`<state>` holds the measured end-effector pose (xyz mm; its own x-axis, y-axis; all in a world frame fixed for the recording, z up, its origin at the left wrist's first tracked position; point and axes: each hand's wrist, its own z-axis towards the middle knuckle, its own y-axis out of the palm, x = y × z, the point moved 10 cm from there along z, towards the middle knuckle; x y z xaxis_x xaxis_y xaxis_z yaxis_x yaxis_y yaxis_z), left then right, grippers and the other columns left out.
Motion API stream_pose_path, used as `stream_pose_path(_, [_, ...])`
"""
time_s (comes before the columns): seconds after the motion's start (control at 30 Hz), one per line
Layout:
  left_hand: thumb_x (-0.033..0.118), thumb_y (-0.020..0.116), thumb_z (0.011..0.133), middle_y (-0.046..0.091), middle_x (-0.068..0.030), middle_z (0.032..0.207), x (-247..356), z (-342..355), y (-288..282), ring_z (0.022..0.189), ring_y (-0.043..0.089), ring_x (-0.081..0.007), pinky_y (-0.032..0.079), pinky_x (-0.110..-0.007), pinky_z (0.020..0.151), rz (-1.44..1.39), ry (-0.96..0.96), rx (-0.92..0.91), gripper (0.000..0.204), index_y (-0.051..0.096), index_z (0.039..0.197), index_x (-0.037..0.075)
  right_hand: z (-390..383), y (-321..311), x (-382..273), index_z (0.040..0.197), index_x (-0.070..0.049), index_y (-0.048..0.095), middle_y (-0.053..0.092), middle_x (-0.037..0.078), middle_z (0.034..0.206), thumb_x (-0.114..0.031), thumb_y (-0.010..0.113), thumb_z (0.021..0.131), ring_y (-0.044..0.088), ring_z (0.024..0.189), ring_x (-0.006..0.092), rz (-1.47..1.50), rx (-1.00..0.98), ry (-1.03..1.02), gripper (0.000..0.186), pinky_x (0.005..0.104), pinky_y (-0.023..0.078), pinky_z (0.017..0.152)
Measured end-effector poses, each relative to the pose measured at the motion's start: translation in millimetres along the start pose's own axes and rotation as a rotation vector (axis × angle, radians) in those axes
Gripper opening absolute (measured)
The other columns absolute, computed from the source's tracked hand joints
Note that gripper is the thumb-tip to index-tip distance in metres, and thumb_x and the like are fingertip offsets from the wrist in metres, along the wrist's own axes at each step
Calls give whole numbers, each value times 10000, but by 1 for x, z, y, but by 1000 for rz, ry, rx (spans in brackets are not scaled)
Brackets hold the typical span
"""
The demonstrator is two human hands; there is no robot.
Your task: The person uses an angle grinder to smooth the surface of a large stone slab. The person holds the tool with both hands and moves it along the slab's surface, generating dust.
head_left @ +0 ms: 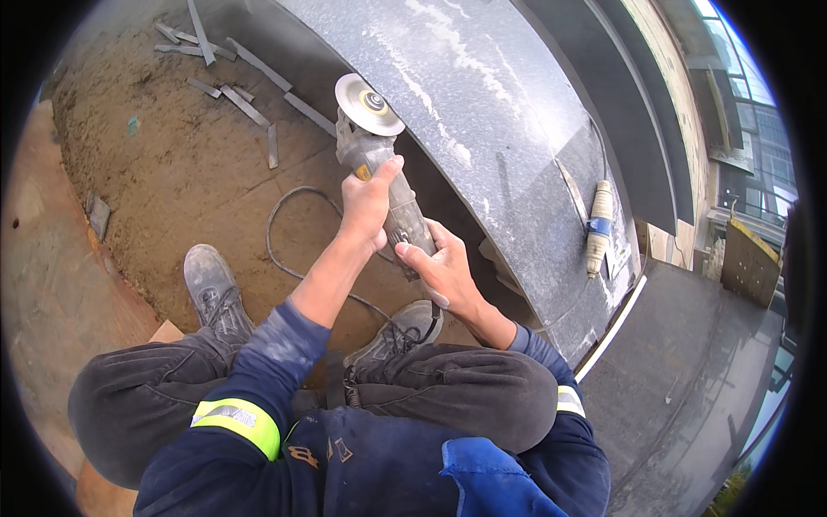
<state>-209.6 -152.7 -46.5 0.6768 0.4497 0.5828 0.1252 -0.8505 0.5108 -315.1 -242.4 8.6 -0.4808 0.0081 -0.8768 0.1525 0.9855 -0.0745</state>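
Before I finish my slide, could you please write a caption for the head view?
Both hands grip an angle grinder, its round disc close to the edge of a grey slab.

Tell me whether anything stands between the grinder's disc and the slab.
Nothing visible does: the left hand and right hand grip the grinder, its disc right beside the slab; whether they touch, I cannot tell.

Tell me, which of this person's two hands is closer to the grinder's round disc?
The left hand: it grips the angle grinder nearer the disc, whereas the right hand is at the tool's rear end.
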Motion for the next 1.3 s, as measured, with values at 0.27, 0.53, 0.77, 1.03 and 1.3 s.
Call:
stream_pose_path(0.27, [241, 751, 910, 657, -78, 839, -15, -7, 1, 665, 676, -195, 582, -355, 600, 10, 33, -7, 270, 636, 1013, 20, -12, -8, 3, 1323, 59, 560, 682, 66, 1043, -174, 733, 904, 642, 878, 106, -15, -7, -17, 510, 266, 518, 773])
stream_pose_path(0.53, [198, 728, 917, 637, -68, 826, -36, -33, 6, 650, 662, -180, 573, -342, 598, -10, 82, 3, 223, 624, 988, 15, -39, -27, 21, 1363, 72, 532, 660, 79, 1109, -202, 756, 881, 613, 960, 111, -47, 9, -11, 598, 281, 503, 842])
stream_pose_path(0.77, [194, 712, 925, 642, -66, 838, -48, -48, 11, 664, 663, -177, 565, -340, 600, 3, 47, 12, 207, 625, 995, 19, -53, -35, 27, 1379, 65, 524, 645, 61, 1131, -198, 760, 881, 599, 956, 95, -23, 19, 7, 611, 269, 494, 833])
stream_pose_path(1.03, [194, 712, 931, 648, -65, 841, -60, -55, 11, 668, 666, -172, 564, -334, 603, -4, 61, 24, 204, 628, 997, 20, -66, -41, 36, 1388, 60, 515, 648, 64, 1132, -163, 763, 880, 614, 962, 104, 9, 25, 110, 608, 282, 507, 849])
stream_pose_path(1.3, [198, 717, 930, 647, -69, 866, -58, -51, 12, 674, 667, -174, 568, -334, 608, -20, 80, 26, 229, 617, 1037, 22, -60, -41, 31, 1384, 62, 528, 659, 62, 1061, -167, 760, 871, 606, 860, 87, 23, 39, 30, 607, 254, 497, 748])
